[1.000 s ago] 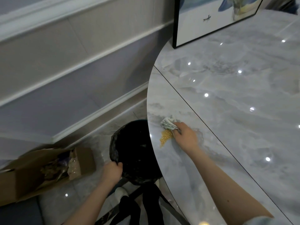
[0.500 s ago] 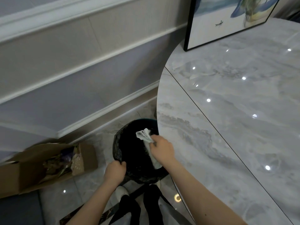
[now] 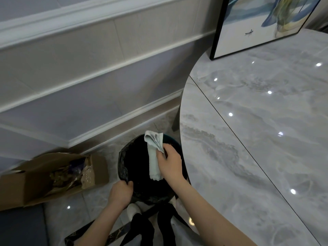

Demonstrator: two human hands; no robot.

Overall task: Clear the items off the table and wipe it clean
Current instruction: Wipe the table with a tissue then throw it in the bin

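Head view: the right hand (image 3: 170, 162) pinches a pale cloth (image 3: 154, 157) over the black-lined bin (image 3: 140, 189), just beside the counter (image 3: 248, 148) edge. The left hand (image 3: 120, 192) grips the liner's rim. The cloth looks light, limp and soft; a bunched grip near its middle should hold best.

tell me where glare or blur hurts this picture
Head view: ceiling lights glare as white dots on the glossy table; the bin interior is pure black, nothing readable; wide-angle bends the wall mouldings; the cloth and right hand stay sharp.
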